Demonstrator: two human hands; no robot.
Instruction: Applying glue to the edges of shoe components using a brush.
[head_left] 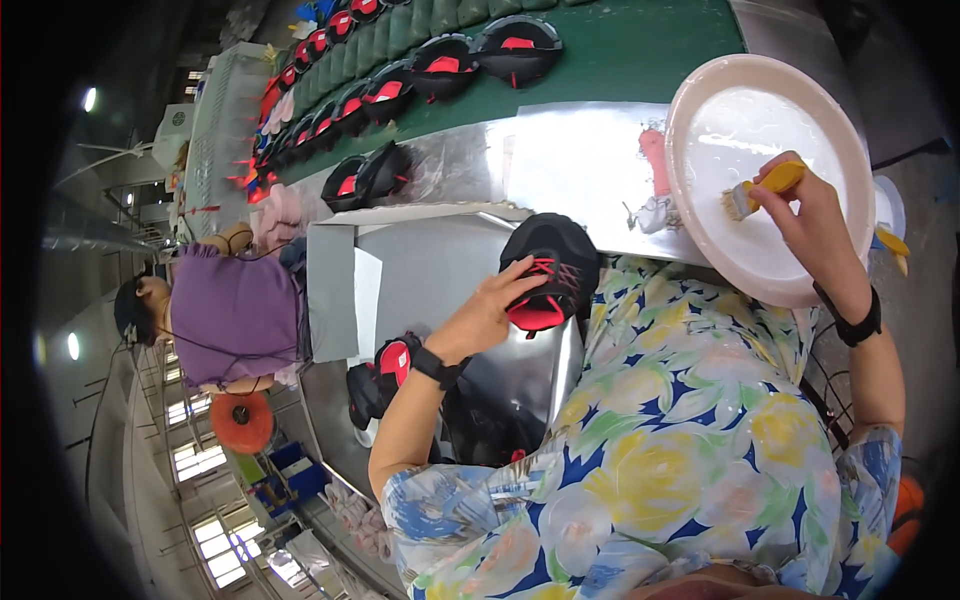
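My left hand (487,312) is closed around a black shoe upper (555,240) with red lacing and a red lining, held above the bin at the edge of the metal table. The fingers lie over its laced opening. To the right, my right hand (815,222) grips a brush (783,178) by its yellow handle. Its pale bristles point down into a wide, light pink basin (686,205). White liquid (745,130) covers the bottom of the basin. Whether the bristles touch the liquid I cannot tell.
A green conveyor belt (610,60) carries rows of black and red shoe uppers (440,68). More uppers (385,370) lie in the grey bin (430,250) at left. A person in purple (235,310) sits beyond it. A yellow-handled tool (890,241) rests right of the basin.
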